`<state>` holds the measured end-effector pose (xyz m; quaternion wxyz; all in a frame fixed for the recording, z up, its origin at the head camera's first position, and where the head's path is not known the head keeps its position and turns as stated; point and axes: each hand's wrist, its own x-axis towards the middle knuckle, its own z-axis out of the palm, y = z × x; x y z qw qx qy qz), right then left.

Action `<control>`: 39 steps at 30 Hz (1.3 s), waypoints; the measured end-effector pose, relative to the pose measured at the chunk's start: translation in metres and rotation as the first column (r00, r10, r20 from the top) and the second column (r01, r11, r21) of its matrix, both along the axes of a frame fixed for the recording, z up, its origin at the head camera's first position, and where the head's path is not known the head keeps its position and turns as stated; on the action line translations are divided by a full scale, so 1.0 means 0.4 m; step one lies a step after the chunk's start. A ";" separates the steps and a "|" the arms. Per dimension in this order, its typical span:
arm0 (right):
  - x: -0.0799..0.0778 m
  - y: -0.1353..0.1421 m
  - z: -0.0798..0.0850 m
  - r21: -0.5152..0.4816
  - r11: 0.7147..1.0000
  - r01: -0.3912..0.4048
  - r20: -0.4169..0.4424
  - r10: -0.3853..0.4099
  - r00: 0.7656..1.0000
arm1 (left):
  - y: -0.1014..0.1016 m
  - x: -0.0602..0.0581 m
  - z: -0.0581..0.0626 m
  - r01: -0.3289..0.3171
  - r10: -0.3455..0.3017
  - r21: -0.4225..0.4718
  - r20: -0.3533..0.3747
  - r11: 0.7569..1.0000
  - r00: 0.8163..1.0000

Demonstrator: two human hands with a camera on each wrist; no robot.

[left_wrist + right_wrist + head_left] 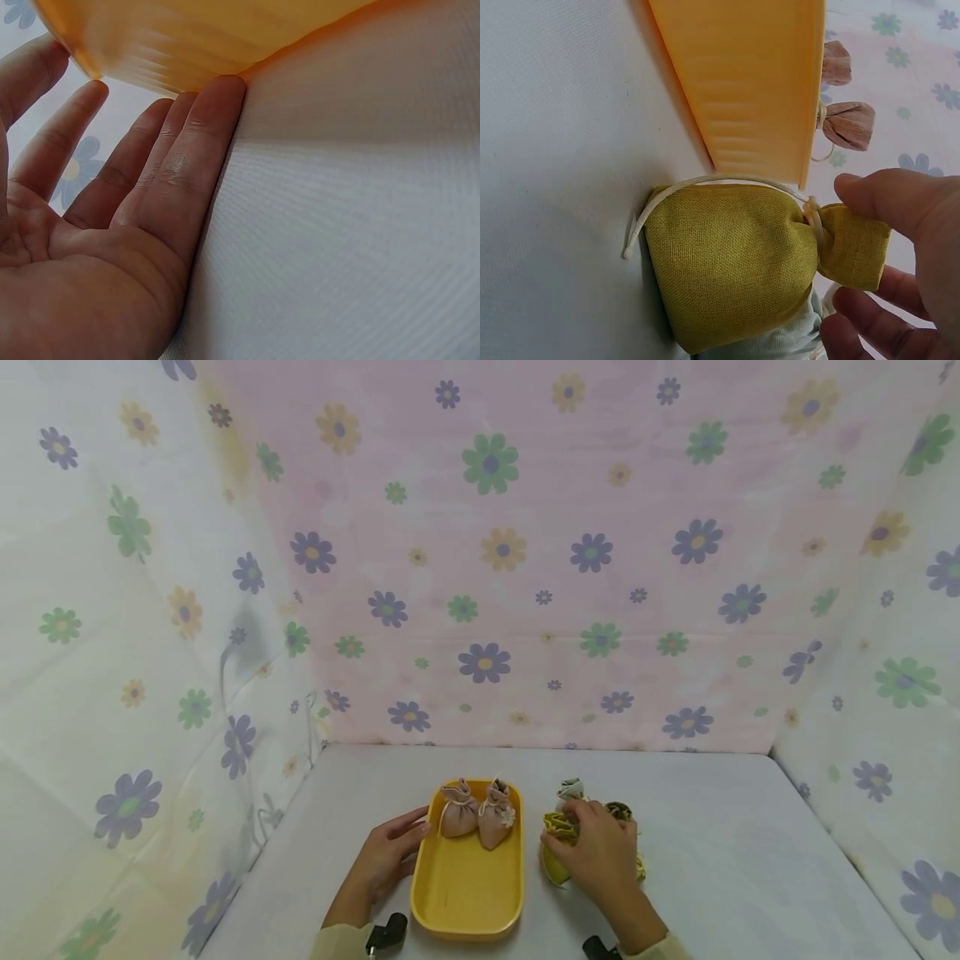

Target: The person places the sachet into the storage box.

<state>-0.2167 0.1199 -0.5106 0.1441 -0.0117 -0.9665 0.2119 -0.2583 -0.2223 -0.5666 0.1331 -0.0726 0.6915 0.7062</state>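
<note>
A yellow tray [467, 893] lies on the table, with two dusty-pink drawstring pouches [459, 810] at its far end. My left hand [386, 860] rests at the tray's left side, its extended fingertips [217, 97] touching the wall. To the right of the tray stands a mustard-yellow drawstring pouch [735, 262] with a pale cord. My right hand [603, 852] is around its gathered top, thumb on one side and fingers on the other. The pouch's top looks unpinched, and its base rests on the table. Part of it is hidden by the hand in the head view.
Behind and beside the mustard-yellow pouch are a pale green pouch [570, 788] and a dark green one [619, 811], partly covered by my right hand. White tabletop [720, 852] extends to the right. Flower-print cloth [525, 610] hangs around the back and sides.
</note>
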 end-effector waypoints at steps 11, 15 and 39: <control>-0.004 0.004 -0.004 -0.051 0.999 -0.004 -0.026 0.002 1.000 | -0.004 -0.004 -0.005 0.011 -0.011 0.016 -0.004 1.000 1.000; -0.001 0.005 -0.002 -0.065 0.998 -0.010 -0.040 0.007 0.999 | -0.005 -0.004 -0.005 0.013 -0.013 0.019 -0.006 1.000 1.000; 0.021 0.012 0.030 -0.094 0.995 -0.027 -0.105 0.017 0.994 | -0.003 -0.003 -0.003 -0.004 0.004 0.006 0.005 1.000 1.000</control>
